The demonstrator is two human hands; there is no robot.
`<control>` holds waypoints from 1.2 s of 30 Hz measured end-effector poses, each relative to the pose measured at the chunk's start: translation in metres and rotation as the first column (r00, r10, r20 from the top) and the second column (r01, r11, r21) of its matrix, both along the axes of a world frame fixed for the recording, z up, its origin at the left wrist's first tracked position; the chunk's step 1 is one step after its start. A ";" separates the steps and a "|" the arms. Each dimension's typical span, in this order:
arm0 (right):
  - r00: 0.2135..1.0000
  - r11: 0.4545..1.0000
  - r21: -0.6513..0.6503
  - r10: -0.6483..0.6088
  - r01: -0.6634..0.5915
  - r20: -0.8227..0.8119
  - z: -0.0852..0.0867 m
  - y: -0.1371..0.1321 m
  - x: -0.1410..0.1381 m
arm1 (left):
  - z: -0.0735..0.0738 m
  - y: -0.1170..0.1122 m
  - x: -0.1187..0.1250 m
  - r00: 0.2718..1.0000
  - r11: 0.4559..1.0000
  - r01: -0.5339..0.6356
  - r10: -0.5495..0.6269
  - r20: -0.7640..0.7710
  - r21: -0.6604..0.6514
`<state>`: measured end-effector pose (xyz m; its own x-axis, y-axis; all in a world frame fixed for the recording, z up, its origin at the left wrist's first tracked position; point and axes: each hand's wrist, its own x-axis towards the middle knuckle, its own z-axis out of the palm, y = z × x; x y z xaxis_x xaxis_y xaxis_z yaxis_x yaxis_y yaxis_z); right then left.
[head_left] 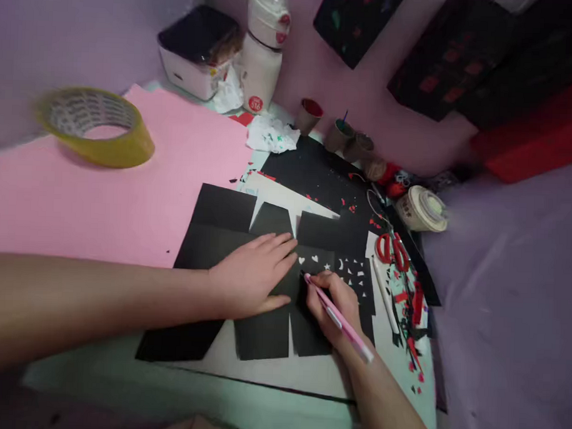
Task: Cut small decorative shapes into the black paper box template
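A flat black card cut-out [266,251] with several flaps lies in front of me on a white sheet. My left hand [253,277] rests on it, palm down, fingers stretched and slightly apart. My right hand [337,301] is closed around a slim pink pen [341,319] with a pale clip, its dark tip at the card just right of my left fingers. White shapes show on the card's right part: a heart [315,259], a star [327,266], a crescent and several small triangles. Whether the tip is a nib or a blade is too small to tell.
A yellow tape roll [129,149] stands on pink paper [185,148] at left. Behind are a white bottle [260,70], crumpled tissue [272,134] and small cups [339,135]. Red scissors [392,251], a white pen [385,296] and paper scraps lie right, near a lidded cup [422,208].
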<state>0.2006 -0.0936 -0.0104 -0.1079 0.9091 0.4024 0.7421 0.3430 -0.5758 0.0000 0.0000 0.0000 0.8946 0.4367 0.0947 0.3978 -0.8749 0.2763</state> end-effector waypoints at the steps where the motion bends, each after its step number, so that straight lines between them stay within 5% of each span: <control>1: 1.000 1.000 -0.013 -0.006 0.006 -0.001 0.000 0.000 0.000 | -0.001 0.000 0.000 1.000 1.000 0.002 -0.002 -0.001 0.001; 16: 0.988 0.995 -0.092 -0.062 0.049 -0.141 -0.001 -0.002 0.002 | -0.006 0.001 0.001 1.000 1.000 0.002 -0.002 -0.001 0.015; 36: 0.992 0.996 -0.082 -0.051 0.042 -0.115 0.000 0.000 0.001 | -0.005 0.001 0.002 1.000 1.000 0.001 -0.001 -0.005 0.029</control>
<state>0.2012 -0.0938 -0.0109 -0.0216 0.9415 0.3362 0.6823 0.2597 -0.6834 0.0022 0.0015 -0.0047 0.8956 0.4329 0.1026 0.3982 -0.8829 0.2488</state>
